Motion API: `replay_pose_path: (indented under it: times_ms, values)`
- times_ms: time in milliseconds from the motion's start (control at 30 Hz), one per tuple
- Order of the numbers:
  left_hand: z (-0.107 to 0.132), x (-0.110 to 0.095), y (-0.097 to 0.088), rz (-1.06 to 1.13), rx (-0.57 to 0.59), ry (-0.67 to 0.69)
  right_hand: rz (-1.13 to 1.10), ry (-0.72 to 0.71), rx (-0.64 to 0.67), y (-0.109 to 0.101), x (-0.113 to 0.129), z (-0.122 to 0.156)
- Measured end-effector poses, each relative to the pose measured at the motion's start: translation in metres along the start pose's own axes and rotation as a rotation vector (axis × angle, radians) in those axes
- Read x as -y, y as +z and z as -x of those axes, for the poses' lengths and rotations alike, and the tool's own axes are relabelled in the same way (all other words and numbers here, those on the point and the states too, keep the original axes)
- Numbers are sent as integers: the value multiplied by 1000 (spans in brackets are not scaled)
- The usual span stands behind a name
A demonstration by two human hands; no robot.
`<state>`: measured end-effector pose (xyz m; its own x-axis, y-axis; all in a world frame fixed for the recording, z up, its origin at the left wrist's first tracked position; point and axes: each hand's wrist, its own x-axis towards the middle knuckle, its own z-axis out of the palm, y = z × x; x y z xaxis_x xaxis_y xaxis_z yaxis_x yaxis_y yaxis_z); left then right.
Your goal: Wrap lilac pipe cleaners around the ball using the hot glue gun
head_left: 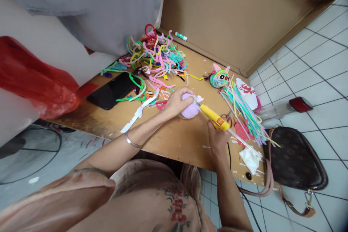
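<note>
My left hand [178,102] is closed around a pale purple ball [190,111] wrapped in fuzzy wire, pressing it on the wooden table [174,141]. My right hand [217,138] grips a yellow glue gun [214,117], and the gun's nozzle touches the top of the ball. A clear glue stick pokes out behind the gun. A finished striped ball with eyes and pink ears [219,77] lies just beyond.
A tangle of coloured pipe cleaners [156,56] fills the back of the table, with a straight bundle [243,110] at the right. A black phone [113,90], a white tissue [250,158], a brown handbag [296,159], a red bag [38,79] and a glue stick [181,36] lie around.
</note>
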<state>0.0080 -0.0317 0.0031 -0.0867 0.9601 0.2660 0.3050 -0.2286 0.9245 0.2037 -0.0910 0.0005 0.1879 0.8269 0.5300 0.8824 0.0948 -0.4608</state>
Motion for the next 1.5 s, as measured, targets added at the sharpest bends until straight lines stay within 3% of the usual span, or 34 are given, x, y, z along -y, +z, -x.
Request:
replay_pose_path:
  times_ms: [367,667,1033,1333,1500]
  values:
    - [-2,-1,0,19,-25,-37,39,-99,32,1,-1,4]
    - [-1,-5,-2,3,-15,-51,-15,-274,-114,9,-12,1]
    - [-3,-6,-4,8,-17,-88,0,-308,-202,12,-9,10]
    - [-4,-3,-2,12,-34,-91,-92,-308,-199,32,-9,-2]
    - [-5,-3,-2,19,-51,-104,-76,-308,-207,31,-12,8]
